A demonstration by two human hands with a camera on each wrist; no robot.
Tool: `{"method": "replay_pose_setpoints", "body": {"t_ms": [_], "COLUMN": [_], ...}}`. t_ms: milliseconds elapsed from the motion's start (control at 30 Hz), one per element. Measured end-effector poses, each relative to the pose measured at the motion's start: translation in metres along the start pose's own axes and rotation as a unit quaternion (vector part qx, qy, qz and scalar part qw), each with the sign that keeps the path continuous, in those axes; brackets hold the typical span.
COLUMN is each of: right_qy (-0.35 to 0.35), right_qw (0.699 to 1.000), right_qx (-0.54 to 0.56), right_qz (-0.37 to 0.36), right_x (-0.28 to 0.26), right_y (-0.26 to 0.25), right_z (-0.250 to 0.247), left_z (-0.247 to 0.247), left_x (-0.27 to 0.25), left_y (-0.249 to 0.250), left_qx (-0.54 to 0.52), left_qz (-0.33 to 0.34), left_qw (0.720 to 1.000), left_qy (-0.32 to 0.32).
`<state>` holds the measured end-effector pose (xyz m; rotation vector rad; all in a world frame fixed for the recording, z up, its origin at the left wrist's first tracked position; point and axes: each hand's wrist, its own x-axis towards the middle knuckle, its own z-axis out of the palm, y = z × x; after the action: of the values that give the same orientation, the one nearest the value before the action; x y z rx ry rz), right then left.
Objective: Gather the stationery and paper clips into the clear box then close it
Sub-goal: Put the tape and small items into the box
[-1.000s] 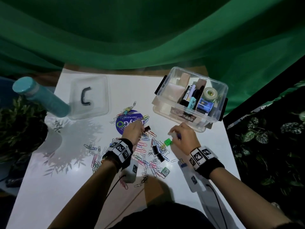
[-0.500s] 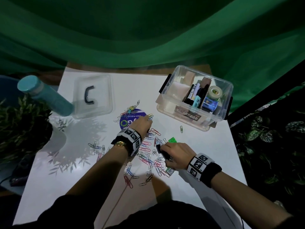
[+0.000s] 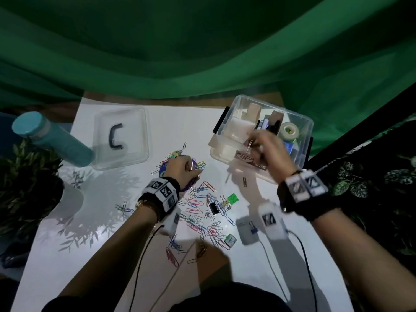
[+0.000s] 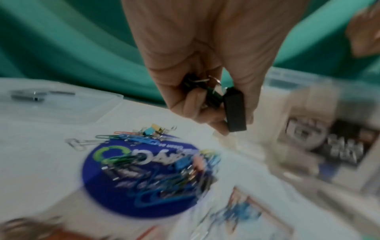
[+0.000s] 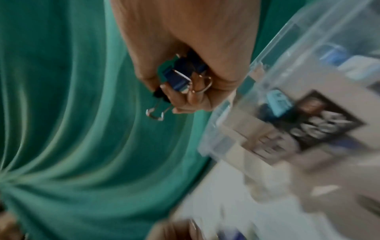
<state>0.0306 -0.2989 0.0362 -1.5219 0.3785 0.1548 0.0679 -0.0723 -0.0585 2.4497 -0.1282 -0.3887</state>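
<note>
The clear box, open at the far right of the worktop, already holds pens, tape and blocks. Blue binder clips are clamped in the right hand at the box's near wall. Black binder clips are gripped by the left hand over the blue disc. Many paper clips lie scattered in the middle, and the lid waits far left, so roughly half is judged left.

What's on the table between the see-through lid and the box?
In the head view, a blue disc heaped with paper clips lies between the lid and the box, with the left hand over it.
</note>
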Motion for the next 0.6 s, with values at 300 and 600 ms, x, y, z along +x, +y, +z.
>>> {"method": "replay_pose_setpoints", "body": {"t_ms": [300,600], "right_qy": [0.08,0.069], "right_qw": [0.952,0.968], "right_qx": [0.227,0.143], "right_qz": [0.19,0.196], "right_x": [0.107,0.122], "right_y": [-0.067,-0.071], "right_z": [-0.013,-0.022], "left_z": [-0.05,-0.055], "left_x": [0.037,0.092], "left_y": [0.113,0.176], "left_qx": [-0.432,-0.484], "left_qz": [-0.056,-0.152], "left_qw": [0.9,0.855], "left_qy": [-0.016,-0.11]}}
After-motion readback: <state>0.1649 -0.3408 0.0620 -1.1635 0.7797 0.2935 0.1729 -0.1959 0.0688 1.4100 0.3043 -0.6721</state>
